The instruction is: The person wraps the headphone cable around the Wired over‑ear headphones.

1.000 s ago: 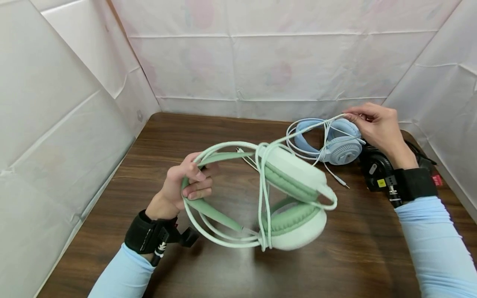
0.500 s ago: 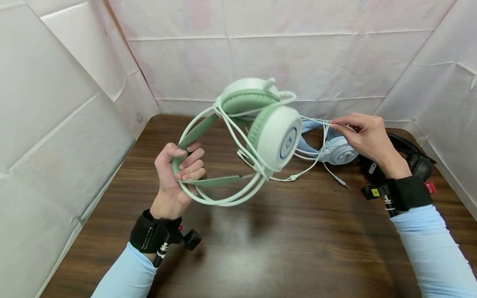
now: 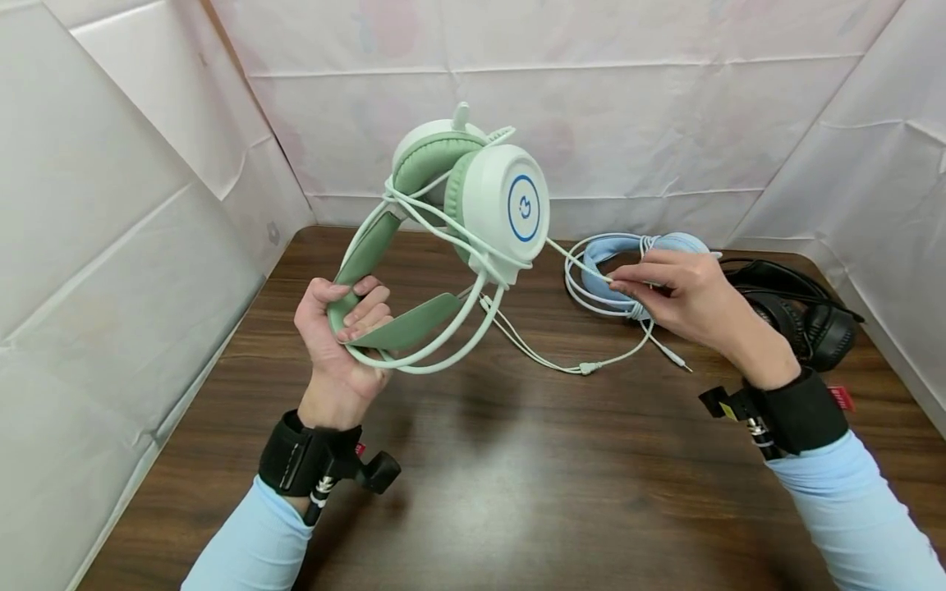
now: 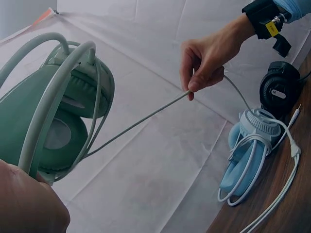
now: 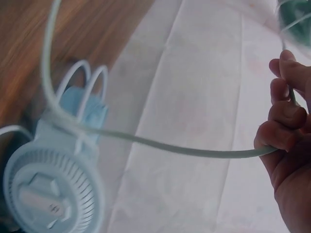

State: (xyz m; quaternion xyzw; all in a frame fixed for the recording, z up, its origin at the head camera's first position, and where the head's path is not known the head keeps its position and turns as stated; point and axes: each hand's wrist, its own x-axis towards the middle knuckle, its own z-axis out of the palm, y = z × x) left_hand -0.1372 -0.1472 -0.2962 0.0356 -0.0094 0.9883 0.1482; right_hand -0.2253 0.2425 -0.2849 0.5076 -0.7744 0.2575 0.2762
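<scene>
Pale green over-ear headphones [image 3: 480, 205] are raised above the table, with cord looped around the earcups. My left hand [image 3: 332, 345] grips their headband, fingers curled round the padded strap. A length of the green cable [image 3: 569, 256] stretches from the earcups to my right hand [image 3: 683, 304], which pinches it between thumb and fingertips. In the right wrist view the cable [image 5: 189, 152] also passes out from under the curled fingers. Its far end droops to the table, where a Y-splitter [image 3: 589, 368] shows.
Light blue headphones [image 3: 609, 246] wrapped in their own cord lie at the back right, partly behind my right hand. Black headphones [image 3: 828, 328] sit right of them. White sheeting [image 3: 591, 107] walls off the back and sides of the wooden table [image 3: 554, 476].
The green headphones have risen and turned, so an earcup's outer face with a blue ring shows. My right hand has moved left and toward me, with the cable between its fingers.
</scene>
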